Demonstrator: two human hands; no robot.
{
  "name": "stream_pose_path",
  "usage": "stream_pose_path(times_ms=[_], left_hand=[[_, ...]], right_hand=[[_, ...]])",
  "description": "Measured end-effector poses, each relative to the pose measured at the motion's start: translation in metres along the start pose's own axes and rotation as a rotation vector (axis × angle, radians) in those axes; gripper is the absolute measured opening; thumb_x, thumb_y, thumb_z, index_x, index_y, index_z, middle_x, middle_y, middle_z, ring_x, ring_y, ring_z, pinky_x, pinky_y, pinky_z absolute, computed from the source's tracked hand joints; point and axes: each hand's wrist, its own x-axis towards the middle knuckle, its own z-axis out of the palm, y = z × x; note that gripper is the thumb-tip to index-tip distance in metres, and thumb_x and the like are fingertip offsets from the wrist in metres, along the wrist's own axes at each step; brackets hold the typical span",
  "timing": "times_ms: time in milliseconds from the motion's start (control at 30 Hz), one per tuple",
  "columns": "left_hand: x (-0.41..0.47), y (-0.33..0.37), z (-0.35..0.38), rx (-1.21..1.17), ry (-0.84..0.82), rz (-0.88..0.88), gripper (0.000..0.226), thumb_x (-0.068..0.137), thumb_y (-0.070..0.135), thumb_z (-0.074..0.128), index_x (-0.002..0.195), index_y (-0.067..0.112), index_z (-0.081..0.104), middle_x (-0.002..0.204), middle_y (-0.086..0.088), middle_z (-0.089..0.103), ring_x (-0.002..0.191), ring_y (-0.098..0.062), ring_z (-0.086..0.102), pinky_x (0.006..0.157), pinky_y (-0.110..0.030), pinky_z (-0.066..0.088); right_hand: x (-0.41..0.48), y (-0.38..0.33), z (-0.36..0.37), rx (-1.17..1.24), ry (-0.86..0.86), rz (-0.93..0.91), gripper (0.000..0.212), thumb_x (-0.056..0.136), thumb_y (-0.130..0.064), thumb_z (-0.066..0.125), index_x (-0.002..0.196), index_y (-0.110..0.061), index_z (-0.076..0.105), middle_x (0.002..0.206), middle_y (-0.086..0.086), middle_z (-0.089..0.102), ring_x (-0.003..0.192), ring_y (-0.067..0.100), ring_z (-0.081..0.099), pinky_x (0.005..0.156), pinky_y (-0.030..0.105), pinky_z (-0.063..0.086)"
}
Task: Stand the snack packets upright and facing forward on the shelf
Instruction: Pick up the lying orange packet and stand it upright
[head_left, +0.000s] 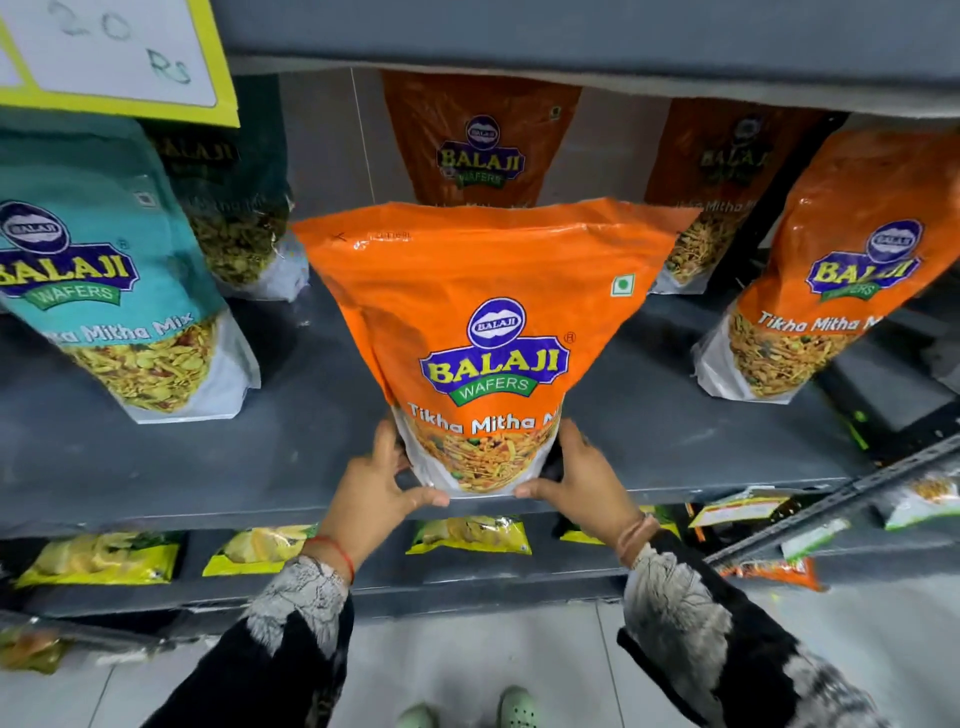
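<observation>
A large orange Balaji Tikha Mitha Mix packet (483, 312) stands upright at the front edge of the grey shelf (156, 457), label facing me. My left hand (382, 483) grips its lower left corner and my right hand (576, 480) grips its lower right corner. A teal packet (98, 270) stands at the left with a dark green one (234, 208) behind it. Another orange packet (831, 280) leans at the right. Two more orange packets (480, 140) (722, 182) stand at the back.
A yellow-edged price card (119, 57) hangs from the shelf above at top left. The lower shelf (467, 577) holds flat yellow packets (104, 558) and mixed packets (737, 512) at right. A slanted metal rail (841, 499) crosses at right. Tiled floor lies below.
</observation>
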Motion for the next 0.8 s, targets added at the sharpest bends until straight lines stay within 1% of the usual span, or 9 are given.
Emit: stream_pose_path(times_ms=[133, 233, 300, 400, 500, 567, 667, 733, 800], left_hand=[[0.0, 0.002, -0.001, -0.001, -0.015, 0.028, 0.075, 0.054, 0.018, 0.086, 0.105, 0.036, 0.034, 0.102, 0.016, 0.061, 0.093, -0.003, 0.063, 0.07, 0.001, 0.044], [-0.011, 0.006, 0.003, -0.027, 0.018, 0.037, 0.078, 0.056, 0.015, 0.085, 0.119, 0.024, 0.04, 0.116, 0.012, 0.058, 0.109, -0.01, 0.058, 0.087, -0.012, 0.044], [-0.033, 0.006, 0.009, -0.07, 0.201, 0.023, 0.079, 0.058, 0.027, 0.082, 0.125, 0.021, 0.041, 0.121, 0.008, 0.057, 0.113, -0.008, 0.056, 0.092, -0.012, 0.041], [-0.08, 0.017, 0.033, 0.049, 0.442, 0.06, 0.061, 0.07, 0.061, 0.063, 0.114, 0.02, 0.052, 0.102, 0.0, 0.06, 0.094, -0.018, 0.058, 0.083, -0.015, 0.041], [-0.092, 0.05, 0.094, 0.078, 0.261, 0.244, 0.048, 0.08, 0.064, 0.047, 0.106, 0.025, 0.056, 0.099, 0.0, 0.062, 0.096, -0.008, 0.053, 0.088, -0.014, 0.039], [-0.069, 0.089, 0.14, 0.003, 0.157, 0.301, 0.036, 0.084, 0.053, 0.048, 0.108, 0.027, 0.057, 0.106, 0.006, 0.061, 0.1, 0.002, 0.051, 0.092, -0.007, 0.036], [0.006, 0.149, 0.203, -0.348, 0.153, 0.082, 0.027, 0.094, 0.026, 0.043, 0.121, 0.025, 0.047, 0.124, 0.008, 0.054, 0.112, 0.008, 0.048, 0.101, -0.018, 0.034], [0.06, 0.181, 0.235, -0.608, 0.071, -0.076, 0.04, 0.098, 0.027, 0.025, 0.136, 0.019, 0.032, 0.146, 0.002, 0.035, 0.131, -0.003, 0.034, 0.11, -0.02, 0.023], [0.104, 0.198, 0.261, -0.8, 0.005, -0.208, 0.05, 0.098, 0.037, 0.019, 0.14, 0.011, 0.029, 0.149, 0.001, 0.03, 0.13, -0.01, 0.039, 0.104, -0.015, 0.029]], right_hand=[[0.0, -0.001, 0.0, -0.022, 0.026, 0.007, 0.063, 0.063, -0.023, 0.08, 0.112, -0.016, 0.041, 0.101, -0.005, 0.049, 0.097, 0.019, 0.053, 0.065, 0.015, 0.036], [-0.007, 0.002, -0.005, 0.033, 0.021, 0.007, 0.086, 0.06, -0.026, 0.082, 0.129, -0.02, 0.032, 0.127, -0.004, 0.048, 0.121, 0.02, 0.045, 0.09, 0.027, 0.039], [-0.025, 0.012, -0.013, 0.108, 0.07, 0.003, 0.102, 0.061, -0.03, 0.083, 0.14, -0.026, 0.018, 0.145, -0.009, 0.029, 0.133, 0.009, 0.028, 0.106, 0.022, 0.028], [-0.06, 0.035, -0.039, 0.23, 0.288, 0.0, 0.081, 0.072, -0.036, 0.071, 0.136, -0.034, 0.021, 0.148, -0.01, 0.023, 0.136, 0.001, 0.021, 0.109, 0.011, 0.02], [-0.065, 0.066, -0.091, 0.38, 0.566, 0.053, 0.06, 0.084, -0.029, 0.053, 0.138, -0.017, 0.029, 0.146, 0.0, 0.031, 0.134, 0.011, 0.03, 0.11, 0.025, 0.027], [-0.049, 0.085, -0.13, 0.458, 0.682, 0.092, 0.048, 0.094, -0.027, 0.041, 0.138, -0.012, 0.029, 0.145, 0.003, 0.033, 0.132, 0.011, 0.031, 0.108, 0.022, 0.027], [-0.012, 0.115, -0.178, 0.615, 0.721, 0.182, 0.047, 0.098, -0.036, 0.027, 0.14, -0.014, 0.028, 0.15, 0.006, 0.029, 0.136, 0.014, 0.028, 0.112, 0.027, 0.02], [0.01, 0.132, -0.197, 0.786, 0.691, 0.201, 0.049, 0.098, -0.038, 0.024, 0.141, -0.014, 0.026, 0.152, 0.005, 0.028, 0.138, 0.018, 0.027, 0.118, 0.039, 0.017], [0.023, 0.145, -0.209, 0.821, 0.618, 0.231, 0.056, 0.096, -0.049, 0.02, 0.142, -0.017, 0.025, 0.153, 0.003, 0.026, 0.139, 0.018, 0.025, 0.119, 0.041, 0.015]])
